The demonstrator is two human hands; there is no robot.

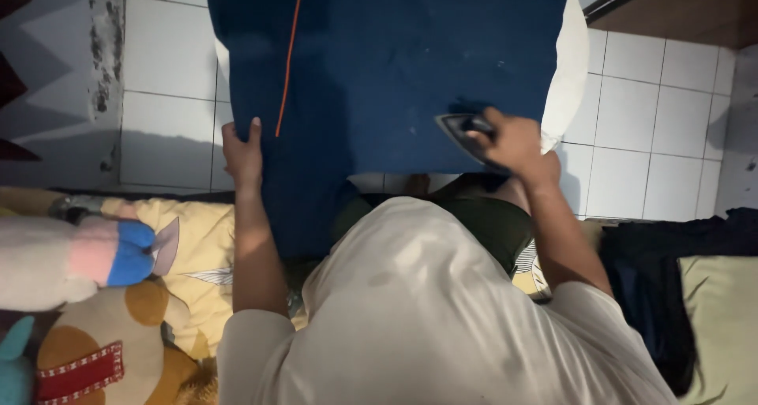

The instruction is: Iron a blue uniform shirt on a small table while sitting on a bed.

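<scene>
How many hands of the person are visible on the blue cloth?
2. The left hand rests on the left edge of the blue cloth, beside its orange stripe. The right hand holds an iron at the lower right part of the cloth.

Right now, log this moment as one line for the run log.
left hand: flat on navy garment, near orange stripe | right hand: grip on iron, pressing garment | surface: white pad on tiled floor
</scene>
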